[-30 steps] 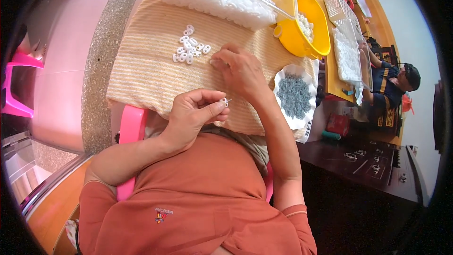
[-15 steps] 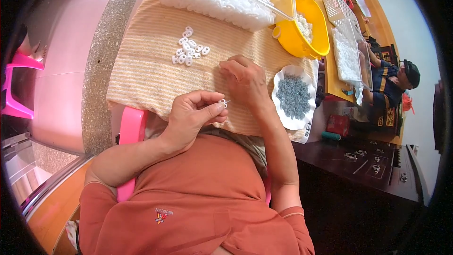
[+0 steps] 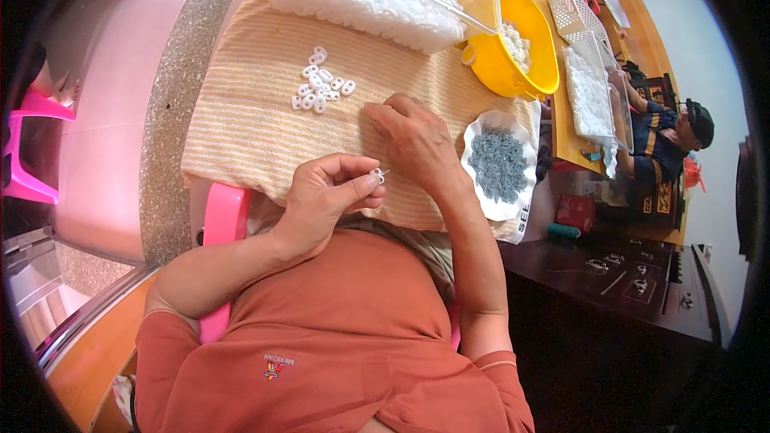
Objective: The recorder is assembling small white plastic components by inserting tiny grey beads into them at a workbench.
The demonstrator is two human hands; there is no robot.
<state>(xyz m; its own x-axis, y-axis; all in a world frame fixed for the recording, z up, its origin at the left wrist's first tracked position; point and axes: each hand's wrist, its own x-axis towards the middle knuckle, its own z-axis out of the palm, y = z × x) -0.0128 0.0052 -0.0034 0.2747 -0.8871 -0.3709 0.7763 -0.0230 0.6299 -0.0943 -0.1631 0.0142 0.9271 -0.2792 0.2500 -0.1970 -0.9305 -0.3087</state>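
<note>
Pinched between the thumb and fingers of my left hand [image 3: 325,196] is a small white plastic piece [image 3: 377,176] with a thin metal wire end sticking out to the right. My right hand [image 3: 413,132] is low over the striped cloth [image 3: 249,104], its fingers curled together and turned left; whatever they may hold is hidden. Left of those fingers lies a loose group of white two-holed plastic pieces [image 3: 322,90]. To the right, a white wavy-edged dish [image 3: 525,180] carries a heap of small grey metal springs or clips [image 3: 499,164].
A clear box [image 3: 473,16] full of white pieces [image 3: 361,0] stands at the far edge. Beside it is a yellow bowl [image 3: 541,48] with pale pieces inside. A pink chair [image 3: 224,216] is at my left. Another person [image 3: 658,140] sits at a table on the right.
My right hand has shifted slightly left, toward the loose white pieces. My left hand keeps its pinch on the small white piece in nearly the same place.
</note>
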